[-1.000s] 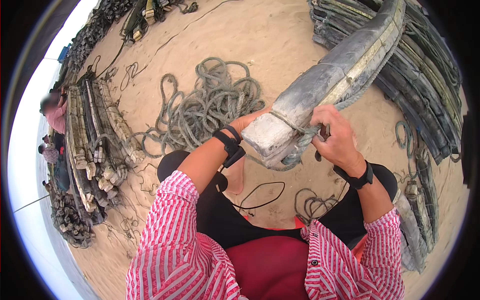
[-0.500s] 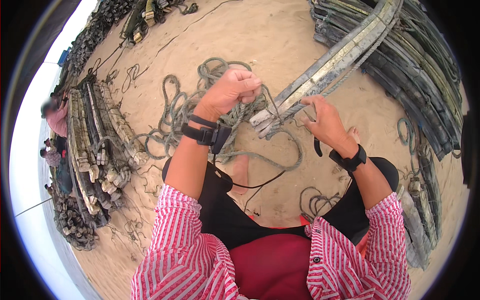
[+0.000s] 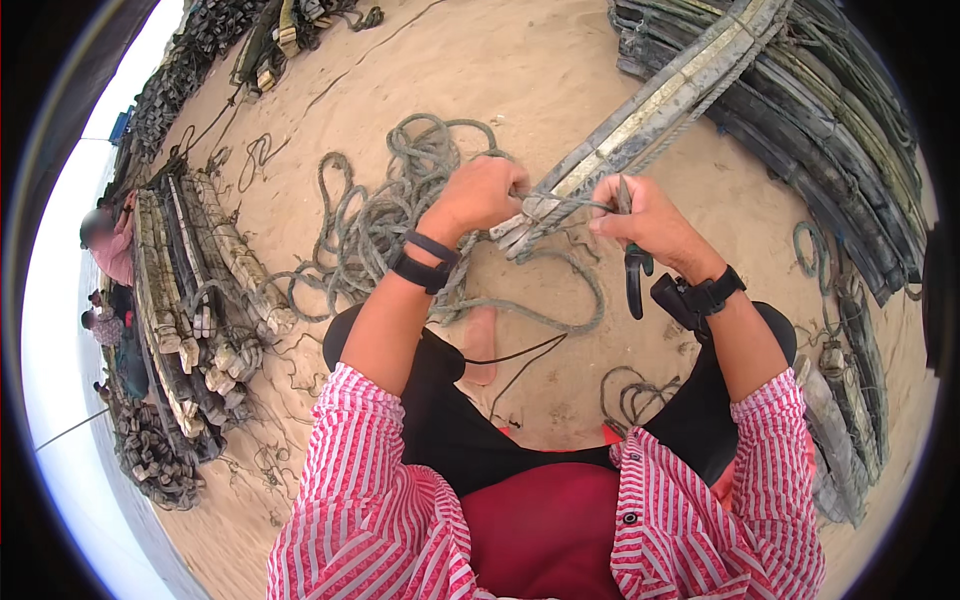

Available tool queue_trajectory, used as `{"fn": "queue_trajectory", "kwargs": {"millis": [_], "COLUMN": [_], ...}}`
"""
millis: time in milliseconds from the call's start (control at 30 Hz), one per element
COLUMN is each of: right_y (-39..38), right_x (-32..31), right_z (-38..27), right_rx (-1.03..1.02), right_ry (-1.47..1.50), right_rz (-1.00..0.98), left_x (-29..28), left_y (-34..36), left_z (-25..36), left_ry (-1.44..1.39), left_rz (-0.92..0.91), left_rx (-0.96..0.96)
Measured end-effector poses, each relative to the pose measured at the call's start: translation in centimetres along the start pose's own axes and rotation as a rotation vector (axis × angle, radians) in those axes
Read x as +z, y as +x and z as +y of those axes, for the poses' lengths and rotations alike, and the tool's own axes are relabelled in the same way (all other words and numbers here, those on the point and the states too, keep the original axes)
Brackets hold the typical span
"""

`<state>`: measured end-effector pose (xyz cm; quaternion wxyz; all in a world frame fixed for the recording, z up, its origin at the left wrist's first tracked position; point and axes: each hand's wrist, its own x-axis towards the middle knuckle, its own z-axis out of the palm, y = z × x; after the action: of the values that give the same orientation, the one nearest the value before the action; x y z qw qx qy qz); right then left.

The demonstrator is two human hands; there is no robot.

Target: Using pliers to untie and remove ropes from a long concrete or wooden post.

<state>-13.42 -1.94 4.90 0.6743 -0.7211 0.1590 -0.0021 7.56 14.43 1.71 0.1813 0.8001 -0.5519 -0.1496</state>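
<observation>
A bundle of long grey, weathered bars (image 3: 640, 125) slants down from the upper right, its pale end between my hands. Thin cord (image 3: 568, 203) is stretched across that end. My left hand (image 3: 483, 192) is closed on the cord, left of the bundle's end. On the other side, my right hand (image 3: 645, 222) pinches the cord between thumb and fingers. It also holds what look like hand shears (image 3: 634, 280), with dark curved handles hanging below the palm and a pointed grey tip above the fingers. A thicker rope runs along the bundle's right side.
Loose grey-green rope (image 3: 385, 215) lies in coils on the sand by my left forearm. Stacked bar bundles (image 3: 800, 150) fill the upper right; more bundles (image 3: 190, 290) lie at the left. A person in pink (image 3: 112, 245) is beyond them. My bare foot (image 3: 481, 345) rests on the sand.
My left hand has moved slightly right and down, to the bundle's end. My right hand's fingers have closed from a looser curl, and the cord now runs taut between both hands.
</observation>
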Motion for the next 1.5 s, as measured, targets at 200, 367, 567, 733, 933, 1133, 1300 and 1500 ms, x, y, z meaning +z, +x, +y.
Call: {"fn": "queue_trajectory", "kwargs": {"millis": [200, 367, 567, 733, 933, 1133, 1300, 1500], "right_y": [-2.6, -3.3, -4.2, -5.4, -6.6, -7.4, -8.3, -8.9], "right_x": [-5.7, -8.4, -12.0, -15.8, -17.8, -17.2, -19.0, -21.3], "right_z": [-0.8, -0.2, -0.2, -0.1, 0.6, 1.2, -0.2, 1.0], "right_rx": [-0.030, -0.068, -0.126, -0.224, 0.013, 0.075, -0.303, -0.429], "right_ry": [0.158, 0.248, 0.428, 0.495, -0.340, -0.230, 0.502, 1.438], "right_rz": [0.254, 0.383, 0.439, 0.715, 0.989, 0.842, 0.738, 0.921], "left_x": [-4.2, -8.6, -0.1, 3.8, 8.2, 14.1, 19.8, 22.2], "left_y": [-1.4, -2.1, 1.6, 4.1, 5.7, 6.9, 6.3, 7.4], "left_z": [-8.9, -9.0, 1.3, 1.3, -0.9, -1.9, -3.3, -2.5], "left_ry": [0.088, -0.899, -1.123, -0.488, -0.548, -0.198, 0.007, -0.093], "left_rz": [0.705, 0.834, 0.174, 0.028, -0.125, -0.195, -0.200, -0.403], "left_rx": [-0.446, -0.495, 0.085, -0.194, -0.317, -0.329, -0.396, -0.556]}}
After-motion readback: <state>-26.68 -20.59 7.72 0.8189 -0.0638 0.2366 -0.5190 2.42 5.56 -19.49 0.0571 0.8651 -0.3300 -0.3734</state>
